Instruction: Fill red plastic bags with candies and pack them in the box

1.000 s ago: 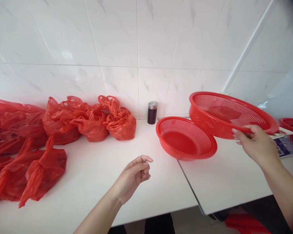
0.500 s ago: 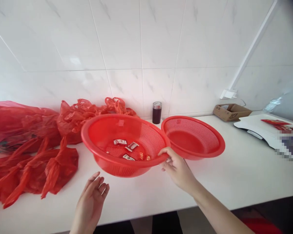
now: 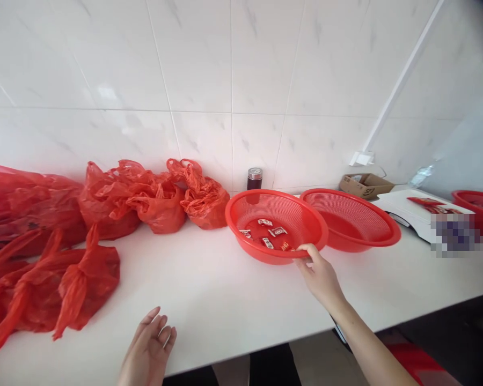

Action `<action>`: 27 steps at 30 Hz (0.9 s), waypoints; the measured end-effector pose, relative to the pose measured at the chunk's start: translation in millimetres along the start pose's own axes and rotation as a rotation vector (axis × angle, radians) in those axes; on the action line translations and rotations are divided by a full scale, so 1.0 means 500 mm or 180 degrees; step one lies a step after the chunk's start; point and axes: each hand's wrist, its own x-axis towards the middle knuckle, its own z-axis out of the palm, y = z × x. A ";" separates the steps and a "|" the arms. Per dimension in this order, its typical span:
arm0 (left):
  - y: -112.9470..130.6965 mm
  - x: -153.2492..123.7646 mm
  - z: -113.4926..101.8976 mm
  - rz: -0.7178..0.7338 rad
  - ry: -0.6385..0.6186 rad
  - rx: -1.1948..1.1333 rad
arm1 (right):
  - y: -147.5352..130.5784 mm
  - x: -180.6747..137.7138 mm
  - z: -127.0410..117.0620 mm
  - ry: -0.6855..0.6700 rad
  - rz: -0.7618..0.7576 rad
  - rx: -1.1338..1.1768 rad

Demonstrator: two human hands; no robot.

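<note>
My right hand (image 3: pixel 320 274) grips the near rim of a red perforated basket (image 3: pixel 241 209) that rests on the white counter and holds several small red and white packets (image 3: pixel 268 236). A second red basket (image 3: pixel 370 222), with nothing in it, sits just to its right, partly behind it. My left hand (image 3: pixel 149 348) hovers open, palm up, over the counter's front edge, holding nothing.
Knotted red plastic bags (image 3: pixel 64 279) lie at the left and more red bags (image 3: pixel 153 198) along the tiled wall. A dark jar (image 3: pixel 254 178) stands behind the baskets. At right are a cardboard box (image 3: pixel 364 185), a white scale (image 3: pixel 410 212) and another red basket (image 3: pixel 477 206).
My right hand carried the basket with packets from the right over to the left, then set it down on the counter beside the other basket. My left hand dropped toward the counter edge.
</note>
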 end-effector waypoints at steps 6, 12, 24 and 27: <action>-0.014 0.003 -0.006 0.0335 -0.0070 0.0421 | 0.016 -0.016 -0.024 -0.0337 0.0532 -0.0381; -0.062 0.022 -0.012 0.1848 -0.0221 0.1961 | -0.116 0.024 -0.094 -0.1610 0.0099 0.0025; -0.089 0.007 0.007 0.2201 -0.0240 0.1875 | -0.387 0.410 0.316 -0.0950 -0.1817 -0.0493; -0.098 0.017 0.004 0.2099 -0.0176 0.1776 | -0.402 0.452 0.392 -0.0838 -0.1820 -0.0453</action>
